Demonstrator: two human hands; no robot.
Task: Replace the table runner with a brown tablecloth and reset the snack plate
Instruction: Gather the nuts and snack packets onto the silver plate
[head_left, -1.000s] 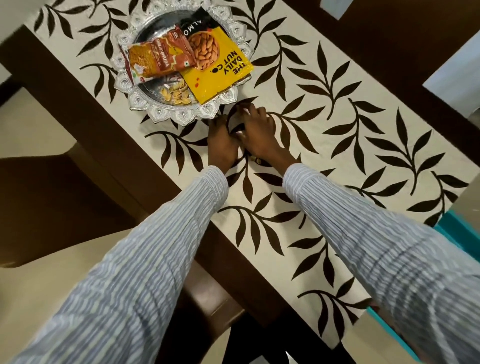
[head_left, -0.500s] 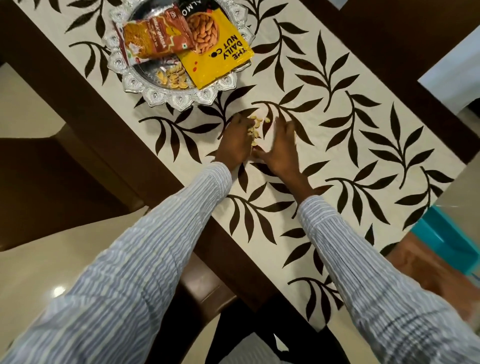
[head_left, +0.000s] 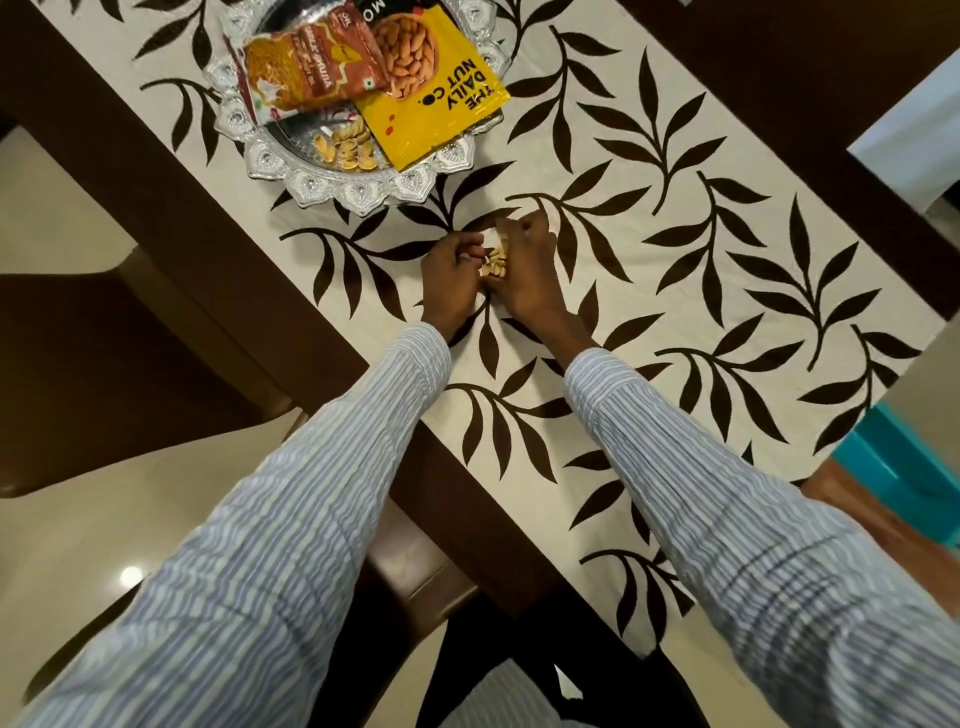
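Both hands' fingers (head_left: 511, 239) cupping nuts (head_left: 496, 260)

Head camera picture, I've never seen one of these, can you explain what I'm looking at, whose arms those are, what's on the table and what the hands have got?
There is no machine here. A person wears a wide-angle camera on the head, so you look down along their own two arms in striped sleeves.

Below is a dark wooden table covered by a cream table runner printed with dark leaves. Near the top sits an ornate silver plate holding an orange snack packet, a yellow almond packet and a few loose nut pieces.

In the middle, the left hand and the right hand are cupped together just above the runner, gathering a small pile of spilled nut pieces between them. Exactly which fingers grip them is hard to tell.
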